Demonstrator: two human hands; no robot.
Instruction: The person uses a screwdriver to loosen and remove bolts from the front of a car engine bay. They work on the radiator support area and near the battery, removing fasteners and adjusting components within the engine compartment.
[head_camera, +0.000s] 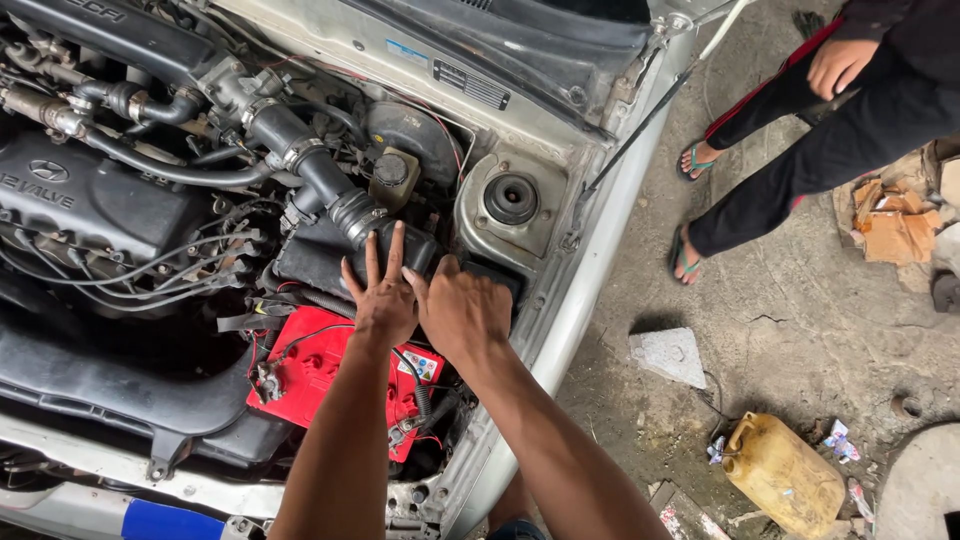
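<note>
I look down into the open engine bay of a silver car. My left hand (384, 295) lies flat with fingers spread on the black air filter box (318, 252), just below the ribbed black intake hose (330, 188). My right hand (462, 310) is beside it, fingers curled down over the right end of the same box; what its fingertips touch is hidden. Both forearms reach over a red battery (312, 372) with cables on its terminals.
The engine cover (80, 195) fills the left side. A strut mount (511, 198) and a hood prop rod (640, 125) lie to the right. On the concrete floor stand a person in sandals (800, 140), a grey block (668, 355) and a yellow jerrycan (785, 475).
</note>
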